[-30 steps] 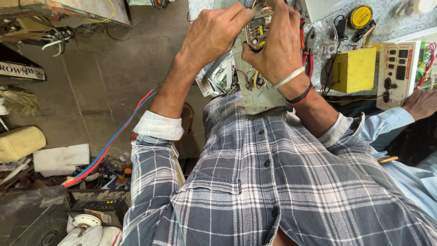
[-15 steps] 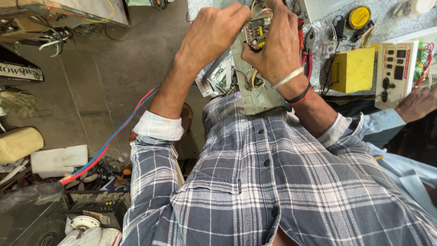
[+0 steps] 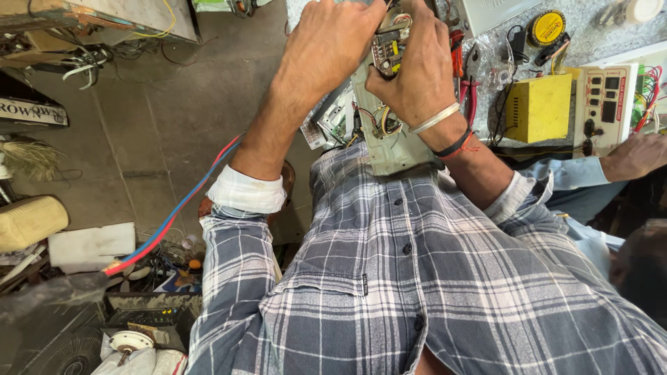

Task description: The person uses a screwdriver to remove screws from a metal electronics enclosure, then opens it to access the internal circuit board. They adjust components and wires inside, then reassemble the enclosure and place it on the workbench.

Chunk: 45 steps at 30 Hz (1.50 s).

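Two hands meet at the top of the view over a small green circuit board (image 3: 386, 50) studded with components, which sits at the upper end of a pale grey metal chassis (image 3: 393, 142) propped against the person's checked shirt. The right hand (image 3: 415, 69) wraps around the board and chassis edge, fingers closed on them, a silver bangle and a black-and-red thread at the wrist. The left hand (image 3: 326, 45) curls in from the other side, its fingertips pressed against the board's top; whether it pinches a tool or a part I cannot tell, since the fingers hide it. A bundle of coloured wires (image 3: 384, 121) loops out of the chassis just below the right palm.

By my reading, the step in hand is fine work on the board itself, so the next move calls for a steady grip and small fingertip motion.

Beyond, on the speckled tabletop (image 3: 590, 38), stand a yellow metal box (image 3: 538, 107) and a cream instrument panel (image 3: 604, 104); another person's hand (image 3: 636, 156) rests beside it.
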Motion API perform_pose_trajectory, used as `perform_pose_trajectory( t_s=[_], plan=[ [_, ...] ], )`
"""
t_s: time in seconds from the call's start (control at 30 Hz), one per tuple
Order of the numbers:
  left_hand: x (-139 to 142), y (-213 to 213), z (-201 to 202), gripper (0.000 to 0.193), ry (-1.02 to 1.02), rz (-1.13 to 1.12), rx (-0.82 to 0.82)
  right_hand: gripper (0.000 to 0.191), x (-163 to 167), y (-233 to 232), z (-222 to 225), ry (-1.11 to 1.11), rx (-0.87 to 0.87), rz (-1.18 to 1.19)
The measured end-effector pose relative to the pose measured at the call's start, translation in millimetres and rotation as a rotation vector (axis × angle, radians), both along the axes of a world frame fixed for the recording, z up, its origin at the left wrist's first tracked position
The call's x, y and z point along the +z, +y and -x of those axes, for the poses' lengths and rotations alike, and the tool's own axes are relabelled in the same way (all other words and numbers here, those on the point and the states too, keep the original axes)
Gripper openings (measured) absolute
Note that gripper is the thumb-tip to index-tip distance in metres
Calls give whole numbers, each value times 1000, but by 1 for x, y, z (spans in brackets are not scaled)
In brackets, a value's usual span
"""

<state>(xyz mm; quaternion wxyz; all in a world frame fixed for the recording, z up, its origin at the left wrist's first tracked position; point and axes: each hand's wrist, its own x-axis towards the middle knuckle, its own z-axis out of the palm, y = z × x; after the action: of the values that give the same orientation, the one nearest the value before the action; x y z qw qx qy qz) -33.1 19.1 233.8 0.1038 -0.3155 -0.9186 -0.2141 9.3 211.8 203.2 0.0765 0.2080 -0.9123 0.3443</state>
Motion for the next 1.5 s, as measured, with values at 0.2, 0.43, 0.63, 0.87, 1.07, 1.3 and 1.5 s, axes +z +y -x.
perform_pose_trajectory(
  t_s=[0.2,0.43,0.63,0.87,1.07,1.3,1.5],
  plan=[
    [1,-8,2,12,-149,-78,-63,85,-1,2,-3,-33,-19,2],
    [-9,-8,-3,9,-59,32,-86,86,-1,2,-2,-29,-9,-35],
    [3,-14,-4,19,-96,-117,-126,86,10,1,-4,-31,-12,-41],
    [9,-13,-12,25,-116,-92,-79,85,15,2,1,13,-38,-33],
    [10,-15,-15,39,-143,-130,-53,69,16,9,0,-53,-18,67],
    [12,-18,-15,28,-136,-287,-40,65,31,13,-1,-120,-41,73],
    [7,-5,-24,22,-191,-478,41,73,26,22,-6,-72,37,235]
  ],
)
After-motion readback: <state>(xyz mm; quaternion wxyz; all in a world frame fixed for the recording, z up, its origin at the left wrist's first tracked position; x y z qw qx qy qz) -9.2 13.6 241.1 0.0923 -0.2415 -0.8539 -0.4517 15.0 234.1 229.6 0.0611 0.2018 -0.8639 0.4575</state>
